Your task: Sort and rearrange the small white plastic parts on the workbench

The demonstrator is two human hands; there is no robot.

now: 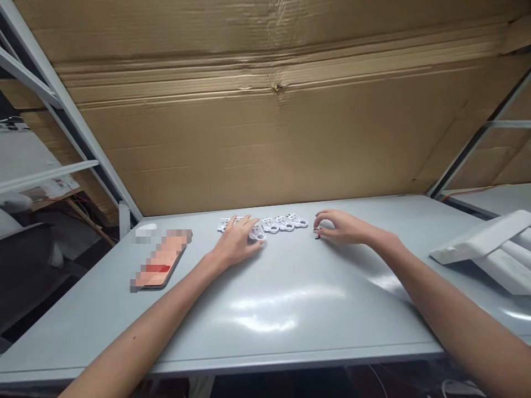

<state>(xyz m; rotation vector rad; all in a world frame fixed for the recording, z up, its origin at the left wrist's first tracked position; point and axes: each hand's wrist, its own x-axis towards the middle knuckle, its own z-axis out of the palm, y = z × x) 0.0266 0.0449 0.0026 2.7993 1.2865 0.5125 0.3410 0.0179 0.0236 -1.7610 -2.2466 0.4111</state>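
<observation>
Several small white plastic parts, each with a ring at one end and small dark holes, lie in a row (pixel 284 223) near the back of the table. My left hand (pixel 236 241) rests over the left end of this row. Its fingers are spread on top of the parts, and one white part (pixel 258 233) shows beside the thumb. To the right of the row, my right hand (pixel 342 226) pinches a small white and red piece (pixel 317 233) between thumb and fingertips, low at the tabletop. The piece's exact shape is too small to make out.
An orange-coloured phone-like slab (pixel 160 265), partly pixelated, lies on the left, with a white rounded object (pixel 146 230) behind it. White foam-like pieces (pixel 498 251) sit at the right. A cardboard wall (pixel 265 143) closes off the back of the grey table (pixel 290 342).
</observation>
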